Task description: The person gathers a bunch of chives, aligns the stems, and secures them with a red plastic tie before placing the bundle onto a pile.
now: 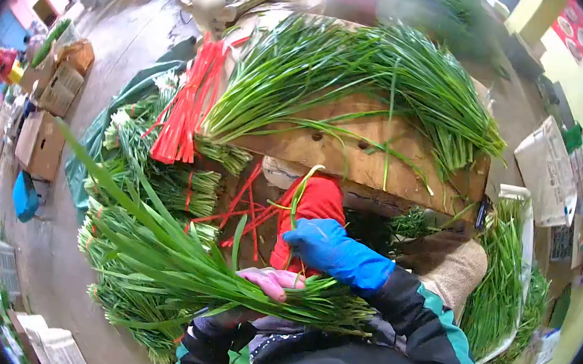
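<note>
My left hand, in a pink glove, is closed around a thick bunch of garlic chives held across my lap. The leafy tips point up to the left and the cut ends lie to the right. In a blue glove, my right hand pinches a few thin, yellowish chive blades just above the bunch. Ahead of both hands, a wooden board bears a large heap of loose chives. Red tie strips hang over the board's left end.
Tied chive bundles are stacked on the left, beside a green tarp. More red strips lie below the board. At the right stands a white crate with loose chives. Cardboard boxes sit farther off on the floor.
</note>
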The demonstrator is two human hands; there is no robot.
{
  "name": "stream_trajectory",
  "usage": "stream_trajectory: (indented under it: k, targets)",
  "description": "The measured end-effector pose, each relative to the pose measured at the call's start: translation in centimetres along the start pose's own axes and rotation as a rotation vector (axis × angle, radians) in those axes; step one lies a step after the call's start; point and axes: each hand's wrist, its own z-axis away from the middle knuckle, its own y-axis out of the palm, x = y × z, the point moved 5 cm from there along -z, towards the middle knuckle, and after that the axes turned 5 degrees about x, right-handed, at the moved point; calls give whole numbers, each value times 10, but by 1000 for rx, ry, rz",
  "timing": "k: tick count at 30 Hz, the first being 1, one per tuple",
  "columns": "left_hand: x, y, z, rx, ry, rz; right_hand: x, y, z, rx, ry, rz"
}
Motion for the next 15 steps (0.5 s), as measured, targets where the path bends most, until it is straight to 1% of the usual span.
stream_trajectory:
  k: [2, 4, 6, 7, 8, 10, 12, 14, 15]
  targets:
    - [-9, 2, 0, -26, 10, -10, -6, -5, 6, 53, -10, 18]
    - [-7, -4, 7, -18, 26, 6, -9, -41, 24, -121, 82, -95]
    - [-10, -6, 8, -35, 115, -76, -27, -52, 52, -261, 103, -111]
    - [-2, -12, 12, -54, 103, -84, -34, -61, 65, -295, 139, -153]
    - [2, -15, 17, -41, 99, -71, -40, -65, 78, -252, 193, 5]
    - [-5, -13, 12, -67, 79, -62, -63, -79, 117, -474, 218, -177]
    - [-9, -18, 13, -37, 105, 8, -90, -87, 162, -557, 348, -45]
    - [-22, -16, 13, -111, 151, -105, -115, -88, 210, -391, 622, 129]
    - [-21, -24, 15, -88, 147, -80, -120, -82, 232, -400, 628, 128]
